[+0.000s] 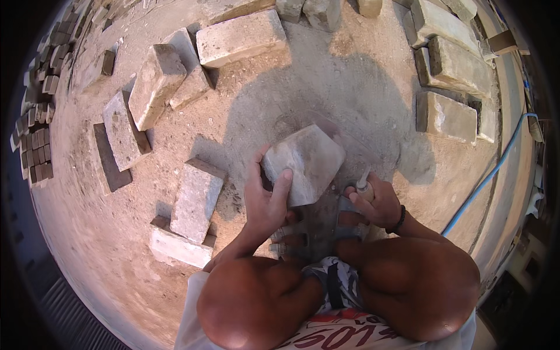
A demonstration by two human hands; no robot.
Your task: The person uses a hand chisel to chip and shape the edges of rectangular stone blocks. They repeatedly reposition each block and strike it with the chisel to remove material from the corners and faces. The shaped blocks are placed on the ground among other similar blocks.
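Left hand point(267, 201) grasps a grey stone block point(304, 163) by its near-left edge, thumb on the top face, block tilted above the sandy ground point(350, 87) in front of the sandalled feet point(318, 230). Right hand point(376, 201) is clenched around a pale tool handle point(364, 185), just right of the block; tool head not discernible. Loose blocks point(195, 201) lie stacked left; blue hose point(490, 175) runs right.
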